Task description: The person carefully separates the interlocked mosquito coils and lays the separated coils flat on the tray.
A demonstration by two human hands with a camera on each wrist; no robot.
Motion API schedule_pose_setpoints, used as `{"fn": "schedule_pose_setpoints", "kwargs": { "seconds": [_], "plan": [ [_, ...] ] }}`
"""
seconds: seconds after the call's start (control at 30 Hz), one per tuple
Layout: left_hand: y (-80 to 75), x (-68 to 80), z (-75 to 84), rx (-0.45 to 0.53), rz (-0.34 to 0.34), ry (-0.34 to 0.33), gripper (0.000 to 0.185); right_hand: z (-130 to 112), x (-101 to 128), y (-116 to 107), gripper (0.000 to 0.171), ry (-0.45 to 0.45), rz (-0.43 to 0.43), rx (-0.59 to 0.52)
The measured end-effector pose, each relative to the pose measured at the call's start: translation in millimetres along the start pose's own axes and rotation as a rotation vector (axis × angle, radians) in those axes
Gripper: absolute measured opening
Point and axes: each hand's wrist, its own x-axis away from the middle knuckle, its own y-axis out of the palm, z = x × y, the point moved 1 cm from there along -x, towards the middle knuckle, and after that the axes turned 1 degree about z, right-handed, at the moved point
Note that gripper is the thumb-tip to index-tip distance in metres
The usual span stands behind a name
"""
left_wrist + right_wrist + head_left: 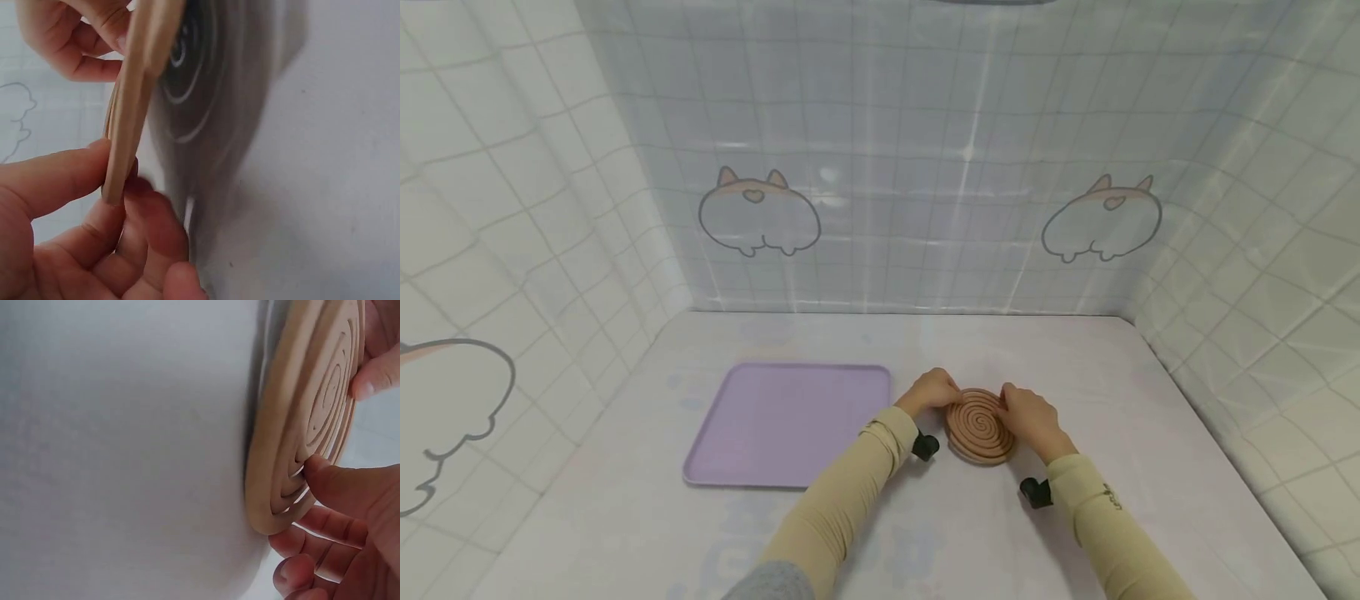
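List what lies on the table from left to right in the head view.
Purple tray → left hand → round wooden coaster with a spiral groove → right hand. Both hands grip the coaster's edges.

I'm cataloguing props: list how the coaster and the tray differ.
The coaster is round, brown and grooved in rings; the tray is rectangular, lilac and smooth. The coaster is far smaller. Left hand and right hand pinch the coaster's edges; the tray lies untouched. Both are at the table.
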Motion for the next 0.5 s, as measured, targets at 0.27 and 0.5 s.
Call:
{"fn": "schedule_pose_setpoints", "kwargs": {
  "seconds": [0.27,0.5],
  "plan": [
    [-12.6,-4.9,-7.5,0.188,-0.025,-0.027,0.019,10,-4,-2,0.026,-0.017,0.006,-0.31],
    [-37.5,2.3,-9.5,0.309,0.066,0.044,0.019,10,-6,-8,0.025,-0.059,-0.043,-0.776]
  ]
}}
